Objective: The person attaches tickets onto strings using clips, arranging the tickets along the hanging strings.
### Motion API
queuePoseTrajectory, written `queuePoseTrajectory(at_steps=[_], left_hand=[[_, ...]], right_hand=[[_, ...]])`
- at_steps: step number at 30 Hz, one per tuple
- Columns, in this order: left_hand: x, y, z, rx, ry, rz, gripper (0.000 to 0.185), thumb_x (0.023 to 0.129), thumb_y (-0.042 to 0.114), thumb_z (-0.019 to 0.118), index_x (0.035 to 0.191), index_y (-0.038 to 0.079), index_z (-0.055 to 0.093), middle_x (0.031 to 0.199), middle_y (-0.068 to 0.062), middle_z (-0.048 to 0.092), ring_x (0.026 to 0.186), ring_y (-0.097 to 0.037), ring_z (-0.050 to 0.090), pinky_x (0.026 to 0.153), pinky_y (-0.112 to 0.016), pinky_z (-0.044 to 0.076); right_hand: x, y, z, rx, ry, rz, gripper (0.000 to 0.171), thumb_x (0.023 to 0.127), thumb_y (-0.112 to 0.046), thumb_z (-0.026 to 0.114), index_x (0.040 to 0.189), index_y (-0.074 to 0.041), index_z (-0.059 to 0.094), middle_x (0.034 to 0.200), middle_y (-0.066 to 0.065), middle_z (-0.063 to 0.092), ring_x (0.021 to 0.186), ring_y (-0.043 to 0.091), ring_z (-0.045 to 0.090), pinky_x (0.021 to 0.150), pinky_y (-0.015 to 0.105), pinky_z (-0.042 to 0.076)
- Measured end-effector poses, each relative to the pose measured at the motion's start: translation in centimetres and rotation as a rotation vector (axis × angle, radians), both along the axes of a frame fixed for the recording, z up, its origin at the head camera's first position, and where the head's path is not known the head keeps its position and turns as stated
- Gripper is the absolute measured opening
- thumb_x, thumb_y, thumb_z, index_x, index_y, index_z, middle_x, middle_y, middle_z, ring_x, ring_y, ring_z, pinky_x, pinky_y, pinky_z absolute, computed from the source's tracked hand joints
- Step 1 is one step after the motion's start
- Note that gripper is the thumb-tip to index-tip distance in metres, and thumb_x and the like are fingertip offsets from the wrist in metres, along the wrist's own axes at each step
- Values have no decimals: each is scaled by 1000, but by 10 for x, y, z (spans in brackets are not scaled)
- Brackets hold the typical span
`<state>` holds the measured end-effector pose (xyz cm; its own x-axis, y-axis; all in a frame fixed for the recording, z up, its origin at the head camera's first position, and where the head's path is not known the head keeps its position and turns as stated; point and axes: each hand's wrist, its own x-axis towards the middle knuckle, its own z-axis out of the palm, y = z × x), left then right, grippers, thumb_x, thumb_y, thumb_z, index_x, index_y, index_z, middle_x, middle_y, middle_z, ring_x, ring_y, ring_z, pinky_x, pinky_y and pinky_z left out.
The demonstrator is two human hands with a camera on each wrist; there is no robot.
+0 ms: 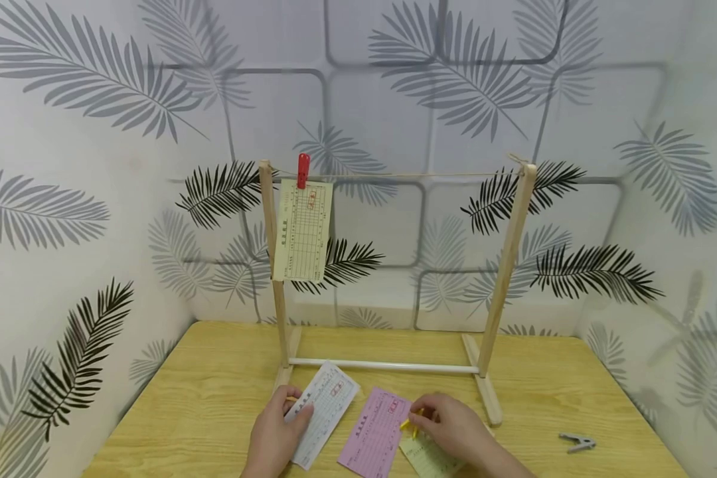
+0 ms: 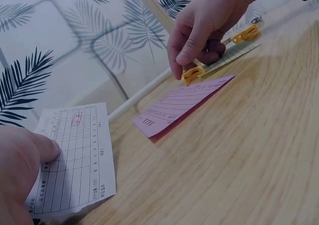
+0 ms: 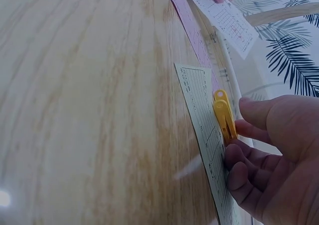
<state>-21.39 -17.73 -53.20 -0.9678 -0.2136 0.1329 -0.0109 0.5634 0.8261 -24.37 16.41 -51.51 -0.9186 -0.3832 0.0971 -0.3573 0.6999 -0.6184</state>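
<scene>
My left hand [image 1: 287, 415] pinches the near end of a white printed slip [image 1: 325, 411] that lies on the wooden table [image 1: 215, 392]; its thumb [image 2: 42, 150] lies on top of the white slip [image 2: 75, 155]. My right hand [image 1: 421, 418] pinches a yellow clothespin [image 2: 192, 74] with thumb and fingers, over a pale yellow slip [image 3: 199, 100]. The pin [image 3: 225, 118] sits at that slip's edge. A pink slip [image 1: 375, 431] lies flat between the two hands. A second yellow clothespin [image 2: 246, 34] lies just behind the right hand.
A wooden drying rack [image 1: 508, 265] with a white crossbar [image 1: 382, 365] stands behind the slips. From its string hangs a yellowish slip [image 1: 301, 229] under a red clothespin [image 1: 303, 170]. A grey clip [image 1: 576, 441] lies at the right. Leaf-patterned walls enclose the table.
</scene>
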Motion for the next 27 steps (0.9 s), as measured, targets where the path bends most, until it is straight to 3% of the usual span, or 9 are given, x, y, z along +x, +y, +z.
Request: queuePoseTrajectory(at_steps=[6, 19, 24, 27], left_hand=[[1, 1, -3, 52, 54, -39, 29, 100, 13, 82, 123, 10, 64, 72, 4, 56, 62, -14, 53, 61, -30, 40], [0, 1, -4, 105, 52, -57, 31, 101, 14, 82, 126, 10, 64, 77, 3, 60, 67, -15, 56, 63, -29, 44], [1, 1, -4, 148, 56, -69, 31, 103, 14, 80, 128, 10, 63, 82, 3, 68, 70, -14, 62, 63, -28, 47], [1, 1, -4, 191, 84, -80, 30, 103, 14, 80, 128, 9, 63, 88, 1, 75, 72, -14, 65, 64, -28, 49]], right_hand=[[0, 2, -1, 24, 47, -7, 15, 99, -28, 85, 109, -18, 80, 90, -9, 61, 75, 5, 53, 64, 29, 46], [-1, 1, -1, 0, 72, -105, 30, 93, -10, 86, 122, -13, 77, 98, -10, 70, 86, 6, 64, 77, 35, 55], [2, 2, -1, -17, 60, -151, 29, 96, -16, 87, 123, -13, 78, 100, -9, 71, 88, 7, 66, 79, 35, 56], [4, 2, -1, -7, 60, -176, 37, 94, -25, 90, 126, -11, 77, 103, -7, 70, 88, 8, 64, 80, 36, 56]])
